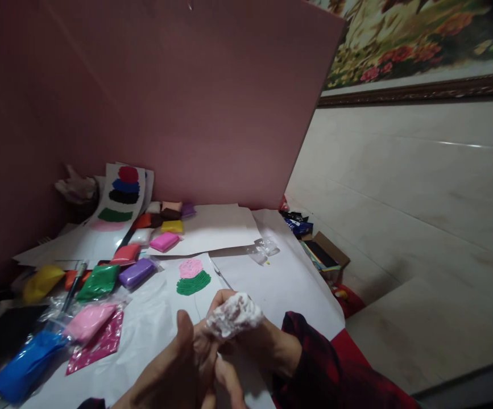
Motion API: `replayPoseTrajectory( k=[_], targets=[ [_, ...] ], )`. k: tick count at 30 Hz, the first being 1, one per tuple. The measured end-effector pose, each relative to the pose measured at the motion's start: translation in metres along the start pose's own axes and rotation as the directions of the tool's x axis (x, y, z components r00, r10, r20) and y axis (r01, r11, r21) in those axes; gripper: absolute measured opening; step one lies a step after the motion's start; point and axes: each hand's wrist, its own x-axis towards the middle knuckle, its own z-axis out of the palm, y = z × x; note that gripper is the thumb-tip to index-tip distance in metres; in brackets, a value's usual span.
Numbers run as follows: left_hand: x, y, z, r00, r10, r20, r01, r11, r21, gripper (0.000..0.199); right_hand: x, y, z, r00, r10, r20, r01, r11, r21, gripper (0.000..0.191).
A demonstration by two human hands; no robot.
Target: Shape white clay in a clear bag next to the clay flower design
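Note:
A crumpled white lump (234, 316), soft-looking with a pinkish patch, is held up in front of me at the lower middle. My right hand (267, 341) is closed round it from the right and below. Beside it, my left hand (178, 363) has its thumb raised and apart, with its fingers reaching to the underside of my right hand. Just beyond the hands lies a white sheet with a pink patch (190, 267) above a green patch (193, 282). A thin tool (221, 276) rests at that sheet's right edge.
Coloured clay packs, including green (98, 282), purple (137, 273) and blue (28, 366), cover the left side. A painted sheet (122, 196) leans at the back left. Crumpled clear plastic (265, 249) lies behind the hands. An open box (325, 255) stands right of the table.

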Motion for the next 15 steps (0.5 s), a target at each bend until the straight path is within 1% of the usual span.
replayPoseTrajectory(
  k=[1,2,3,4,6,8,11,12,13,15],
  targets=[
    [0.001,0.002,-0.001,0.998,-0.015,-0.058,0.015,1.0,0.002,0.062,0.001,0.001,0.0,1.0,-0.019,-0.001,0.019,0.999,0.042,0.047],
    [0.001,0.004,-0.003,0.993,-0.01,-0.121,0.012,1.0,0.015,0.055,0.002,0.001,-0.001,0.999,-0.026,-0.026,0.028,0.998,0.064,0.046],
    [0.002,0.006,-0.005,0.979,0.01,-0.205,0.001,0.998,0.055,0.049,0.003,0.001,-0.001,0.999,-0.011,-0.05,0.015,0.997,0.076,0.044],
    [0.002,0.007,-0.006,0.963,0.013,-0.269,0.011,0.996,0.088,0.044,0.004,0.002,-0.001,0.998,0.02,-0.066,-0.014,0.997,0.08,0.041],
    [0.003,0.009,-0.009,0.937,0.066,-0.343,-0.014,0.988,0.152,0.037,0.005,0.002,-0.001,0.995,0.083,-0.063,-0.077,0.994,0.081,0.037],
    [0.003,0.011,-0.01,0.921,0.114,-0.374,-0.038,0.978,0.204,0.037,0.006,0.004,-0.001,0.993,0.085,-0.076,-0.08,0.995,0.066,0.034],
    [0.003,0.014,-0.012,0.903,0.159,-0.399,-0.034,0.953,0.302,0.038,0.006,0.006,-0.003,0.987,0.017,-0.159,-0.014,1.0,0.02,0.031],
    [0.002,0.015,-0.012,0.901,0.175,-0.398,-0.029,0.937,0.348,0.038,0.007,0.007,-0.004,0.986,0.003,-0.166,-0.001,1.0,0.008,0.03],
    [0.001,0.015,-0.013,0.905,0.182,-0.385,-0.02,0.921,0.389,0.039,0.007,0.007,-0.005,0.986,-0.008,-0.164,0.007,1.0,-0.002,0.031],
    [0.0,0.015,-0.012,0.938,0.146,-0.316,0.004,0.903,0.429,0.045,0.008,0.006,-0.007,0.991,-0.018,-0.129,0.014,0.999,-0.03,0.034]
  ],
)
